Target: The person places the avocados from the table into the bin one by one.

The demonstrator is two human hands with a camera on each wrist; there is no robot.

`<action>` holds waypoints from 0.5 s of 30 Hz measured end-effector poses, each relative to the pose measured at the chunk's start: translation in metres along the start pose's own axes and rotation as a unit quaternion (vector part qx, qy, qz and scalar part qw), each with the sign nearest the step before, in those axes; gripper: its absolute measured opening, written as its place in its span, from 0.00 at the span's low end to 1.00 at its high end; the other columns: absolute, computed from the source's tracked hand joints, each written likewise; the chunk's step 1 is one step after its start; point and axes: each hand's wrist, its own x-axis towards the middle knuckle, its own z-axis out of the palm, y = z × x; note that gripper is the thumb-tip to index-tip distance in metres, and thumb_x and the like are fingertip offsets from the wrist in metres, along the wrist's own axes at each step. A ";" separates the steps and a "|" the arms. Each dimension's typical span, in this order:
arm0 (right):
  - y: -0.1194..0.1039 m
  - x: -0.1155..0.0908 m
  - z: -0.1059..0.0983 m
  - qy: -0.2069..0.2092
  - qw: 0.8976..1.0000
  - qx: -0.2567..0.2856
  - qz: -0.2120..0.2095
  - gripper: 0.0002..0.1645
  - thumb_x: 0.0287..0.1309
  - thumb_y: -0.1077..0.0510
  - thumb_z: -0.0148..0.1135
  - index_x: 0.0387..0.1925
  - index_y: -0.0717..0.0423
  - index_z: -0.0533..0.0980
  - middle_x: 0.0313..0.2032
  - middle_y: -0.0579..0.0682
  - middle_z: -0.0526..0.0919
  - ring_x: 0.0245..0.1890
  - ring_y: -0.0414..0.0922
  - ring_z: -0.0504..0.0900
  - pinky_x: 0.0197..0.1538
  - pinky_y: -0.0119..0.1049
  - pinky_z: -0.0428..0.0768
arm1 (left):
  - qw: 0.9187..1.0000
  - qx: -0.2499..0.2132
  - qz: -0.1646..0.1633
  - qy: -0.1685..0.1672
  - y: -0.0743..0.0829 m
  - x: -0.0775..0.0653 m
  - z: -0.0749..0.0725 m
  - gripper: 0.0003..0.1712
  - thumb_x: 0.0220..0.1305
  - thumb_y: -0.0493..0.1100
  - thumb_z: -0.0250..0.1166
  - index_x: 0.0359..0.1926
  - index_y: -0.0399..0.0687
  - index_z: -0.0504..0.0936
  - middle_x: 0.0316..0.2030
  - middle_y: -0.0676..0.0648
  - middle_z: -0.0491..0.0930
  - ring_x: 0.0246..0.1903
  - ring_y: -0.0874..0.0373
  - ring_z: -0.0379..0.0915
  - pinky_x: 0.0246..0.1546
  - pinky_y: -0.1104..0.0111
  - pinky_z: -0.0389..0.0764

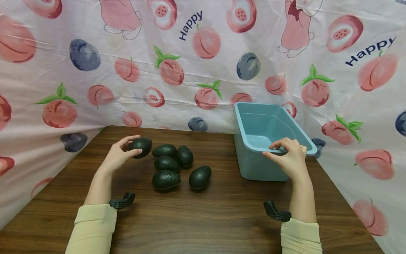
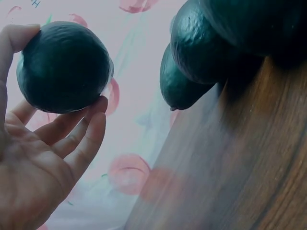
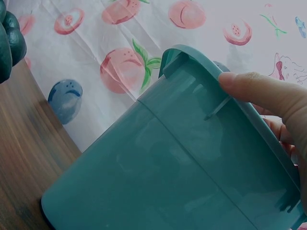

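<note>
Toward the far-left corner of the desk (image 1: 203, 222), the left hand (image 1: 115, 157) is pinching one avocado (image 1: 142, 147), perhaps too lightly, risking a slip, while the right hand (image 1: 291, 158) is pinching the plastic bin (image 1: 258, 165) by its rim, risking tipping if tugged.

Five avocados (image 1: 167, 163), bin (image 1: 258, 165) on table (image 1: 203, 218)

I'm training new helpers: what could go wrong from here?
The held avocado might slip from the left grip, which holds it by thumb and fingertips. The right grip pinches the near rim, so a tug could shift or tip the bin. The rounded loose avocados could roll if bumped.
</note>
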 end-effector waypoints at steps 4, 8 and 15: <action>-0.001 0.000 0.000 0.001 1.000 -0.002 0.000 0.15 0.40 0.57 0.80 0.28 0.54 0.80 0.28 0.48 0.77 0.36 0.44 0.65 0.47 0.53 0.49 | 1.000 -0.004 0.013 0.010 0.005 0.001 0.004 0.33 0.63 0.46 0.65 0.67 0.45 0.66 0.50 0.40 0.74 0.42 0.61 0.71 0.40 0.66 0.72; -0.003 0.000 0.000 0.001 1.000 -0.001 -0.001 0.15 0.40 0.57 0.80 0.28 0.55 0.80 0.28 0.48 0.77 0.36 0.44 0.64 0.47 0.53 0.49 | 0.999 -0.017 0.027 0.021 0.008 0.003 0.008 0.31 0.63 0.44 0.65 0.66 0.45 0.69 0.47 0.44 0.75 0.41 0.63 0.73 0.38 0.71 0.74; -0.003 0.001 0.000 0.000 1.000 0.000 0.004 0.14 0.40 0.57 0.80 0.28 0.54 0.80 0.29 0.49 0.79 0.37 0.47 0.66 0.48 0.53 0.49 | 0.998 -0.042 0.040 0.028 0.008 0.006 0.017 0.31 0.62 0.42 0.66 0.65 0.45 0.70 0.43 0.50 0.77 0.40 0.64 0.73 0.36 0.72 0.74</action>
